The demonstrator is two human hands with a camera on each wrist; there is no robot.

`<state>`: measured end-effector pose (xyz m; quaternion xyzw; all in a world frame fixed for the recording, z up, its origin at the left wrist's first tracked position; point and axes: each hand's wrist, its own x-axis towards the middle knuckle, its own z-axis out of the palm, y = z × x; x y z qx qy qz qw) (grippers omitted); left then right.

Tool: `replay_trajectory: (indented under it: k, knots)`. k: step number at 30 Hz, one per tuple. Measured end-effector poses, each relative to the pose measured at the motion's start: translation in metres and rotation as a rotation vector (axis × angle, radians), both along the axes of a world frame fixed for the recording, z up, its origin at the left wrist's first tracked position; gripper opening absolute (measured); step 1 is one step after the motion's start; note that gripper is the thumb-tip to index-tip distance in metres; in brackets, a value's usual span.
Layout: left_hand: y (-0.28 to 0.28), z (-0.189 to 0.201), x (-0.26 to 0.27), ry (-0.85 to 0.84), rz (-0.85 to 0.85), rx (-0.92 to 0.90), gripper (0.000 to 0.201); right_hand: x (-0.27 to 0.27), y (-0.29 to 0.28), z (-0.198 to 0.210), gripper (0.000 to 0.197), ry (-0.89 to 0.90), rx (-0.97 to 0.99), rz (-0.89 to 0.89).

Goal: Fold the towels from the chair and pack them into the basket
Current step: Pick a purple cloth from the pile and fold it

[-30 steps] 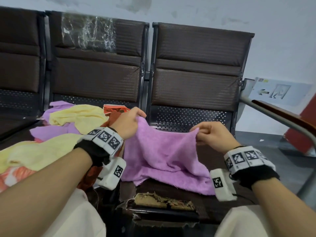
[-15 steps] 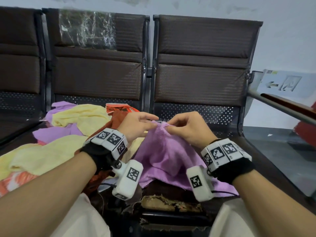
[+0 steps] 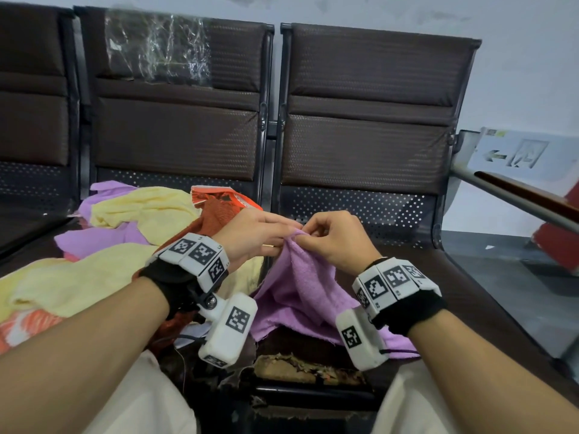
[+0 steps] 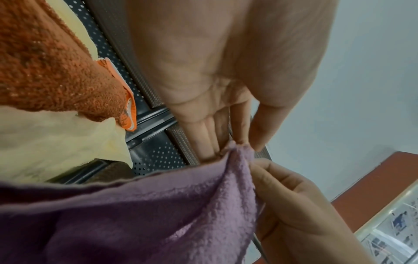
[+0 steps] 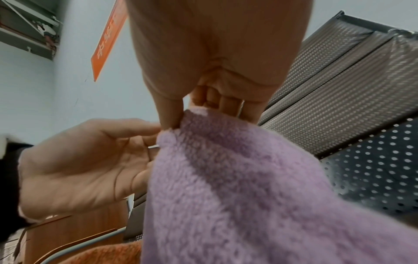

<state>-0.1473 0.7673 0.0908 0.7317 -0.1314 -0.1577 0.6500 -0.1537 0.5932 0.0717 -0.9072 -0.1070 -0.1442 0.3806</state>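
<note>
A purple towel (image 3: 297,292) hangs doubled over the front of the right chair seat (image 3: 454,292), its two top corners brought together. My left hand (image 3: 294,228) and right hand (image 3: 305,238) meet at that top point. In the left wrist view the left hand (image 4: 246,144) pinches the purple towel (image 4: 158,214) corner between thumb and forefinger. In the right wrist view the right hand (image 5: 181,119) pinches the purple towel (image 5: 237,178) edge too. A pile of loose towels, yellow (image 3: 147,208), purple (image 3: 94,239) and rust-orange (image 3: 219,217), lies on the seat to the left. No basket is in view.
Dark chair backrests (image 3: 369,120) stand close behind the hands. The seat's front edge is torn (image 3: 307,368) just below the towel. A metal and wood armrest (image 3: 517,195) slants across the right side. My knees in pale trousers (image 3: 141,402) are at the bottom.
My hands were apart, holding the purple towel spread by its top corners. They have come together at the middle, so the towel now hangs folded in half.
</note>
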Motion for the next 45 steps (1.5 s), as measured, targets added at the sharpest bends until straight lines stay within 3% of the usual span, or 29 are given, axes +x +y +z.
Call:
replay_trajectory:
  k: [7, 11, 13, 15, 17, 19, 22, 25, 27, 29, 33, 35, 39, 42, 45]
  knots:
    - [0.003, -0.005, 0.002, -0.138, 0.06, 0.102, 0.022, -0.009, -0.005, 0.003, 0.02, 0.095, -0.026, 0.093]
    - [0.013, -0.008, 0.012, -0.241, 0.225, 0.116, 0.036, -0.014, -0.022, 0.005, 0.034, 0.278, -0.528, 0.15]
    - [0.015, -0.01, 0.014, -0.258, 0.259, 0.137, 0.038, -0.014, -0.03, 0.007, 0.028, 0.248, -0.587, 0.11]
    - [0.013, -0.01, 0.013, -0.261, 0.271, 0.154, 0.039, -0.015, -0.032, 0.011, 0.014, 0.122, -0.44, 0.048]
    - [0.008, -0.007, 0.011, -0.267, 0.294, 0.153, 0.04, -0.015, -0.03, 0.015, 0.035, 0.02, -0.301, 0.012]
    - [0.001, -0.003, 0.011, -0.265, 0.334, 0.11, 0.04, -0.014, -0.026, 0.018, 0.041, -0.033, -0.351, -0.011]
    - [-0.008, 0.006, 0.008, -0.222, 0.401, 0.005, 0.038, -0.015, -0.017, 0.027, 0.015, -0.071, -0.459, -0.034]
    - [-0.012, 0.018, -0.002, -0.227, 0.349, -0.059, 0.034, -0.018, -0.009, 0.039, 0.01, -0.151, -0.409, -0.117]
    - [-0.013, 0.03, -0.009, -0.291, 0.174, 0.004, 0.027, -0.021, -0.008, 0.048, 0.017, -0.205, -0.445, -0.221]
    - [-0.01, 0.045, -0.014, -0.337, 0.043, 0.155, 0.01, -0.025, -0.01, 0.061, 0.025, -0.14, -0.385, -0.259]
    - [0.004, 0.076, -0.019, -0.573, -0.061, 0.653, 0.04, -0.035, -0.013, 0.094, 0.029, -0.114, -0.195, -0.25]
    - [0.01, 0.091, -0.026, -0.653, -0.091, 0.747, 0.045, -0.041, -0.012, 0.112, 0.029, -0.187, -0.138, -0.269]
    - [0.019, 0.12, -0.032, -0.766, -0.018, 0.786, 0.024, -0.049, -0.01, 0.145, 0.015, -0.257, 0.0, -0.293]
    - [0.027, 0.139, -0.03, -0.861, 0.121, 0.735, 0.022, -0.053, -0.009, 0.162, 0.006, -0.347, 0.166, -0.311]
    - [0.033, 0.142, -0.023, -0.827, 0.202, 0.64, 0.024, -0.051, -0.011, 0.161, 0.018, -0.355, 0.225, -0.314]
